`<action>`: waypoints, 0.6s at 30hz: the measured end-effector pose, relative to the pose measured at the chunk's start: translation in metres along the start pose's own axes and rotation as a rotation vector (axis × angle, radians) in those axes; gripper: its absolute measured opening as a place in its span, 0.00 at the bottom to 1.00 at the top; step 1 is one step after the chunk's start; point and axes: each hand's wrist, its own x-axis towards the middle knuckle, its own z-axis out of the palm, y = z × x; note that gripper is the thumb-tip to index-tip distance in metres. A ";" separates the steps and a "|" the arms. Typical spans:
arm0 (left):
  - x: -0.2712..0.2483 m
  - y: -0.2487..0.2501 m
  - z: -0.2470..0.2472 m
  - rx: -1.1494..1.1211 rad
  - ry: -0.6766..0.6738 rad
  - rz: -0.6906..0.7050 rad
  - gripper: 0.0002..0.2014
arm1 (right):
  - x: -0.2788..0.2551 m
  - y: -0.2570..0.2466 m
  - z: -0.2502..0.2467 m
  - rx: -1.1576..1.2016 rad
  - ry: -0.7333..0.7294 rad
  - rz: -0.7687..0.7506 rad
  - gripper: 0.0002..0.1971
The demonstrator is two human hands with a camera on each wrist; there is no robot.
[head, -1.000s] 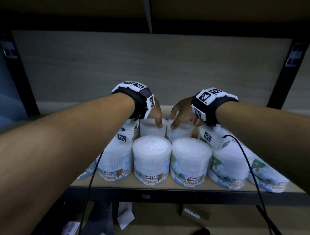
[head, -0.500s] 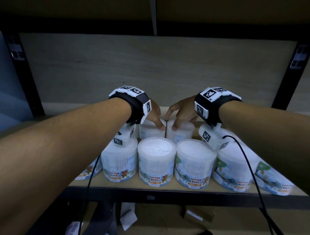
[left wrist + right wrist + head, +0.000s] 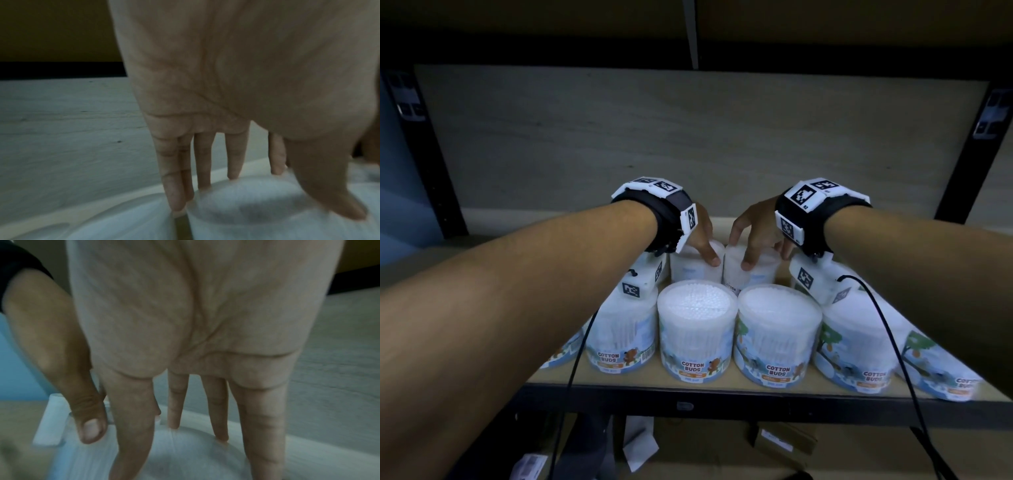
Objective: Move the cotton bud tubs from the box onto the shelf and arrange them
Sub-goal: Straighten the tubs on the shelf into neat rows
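Several cotton bud tubs (image 3: 695,329) stand in a front row on the wooden shelf (image 3: 619,378). Behind them stand two more tubs side by side. My left hand (image 3: 703,246) grips the left back tub (image 3: 688,272) from above. Its fingers reach over the far rim and its thumb lies on the near side, as the left wrist view shows (image 3: 277,194) on that tub (image 3: 246,216). My right hand (image 3: 753,240) grips the right back tub (image 3: 765,274) the same way. In the right wrist view, my right hand (image 3: 195,443) spans that tub's lid (image 3: 195,464).
A pale back panel (image 3: 688,144) closes the shelf, with black uprights (image 3: 424,154) at both sides and another shelf overhead. Bare board shows behind the hands (image 3: 722,224). Wrist cables (image 3: 887,325) hang over the front tubs. Cardboard and paper (image 3: 780,442) lie below.
Both hands have stayed on the two back tubs with hardly any shift. The head view has moved slightly.
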 end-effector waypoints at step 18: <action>0.013 0.010 -0.021 0.065 -0.125 0.002 0.37 | 0.022 0.012 -0.001 0.055 0.015 0.006 0.28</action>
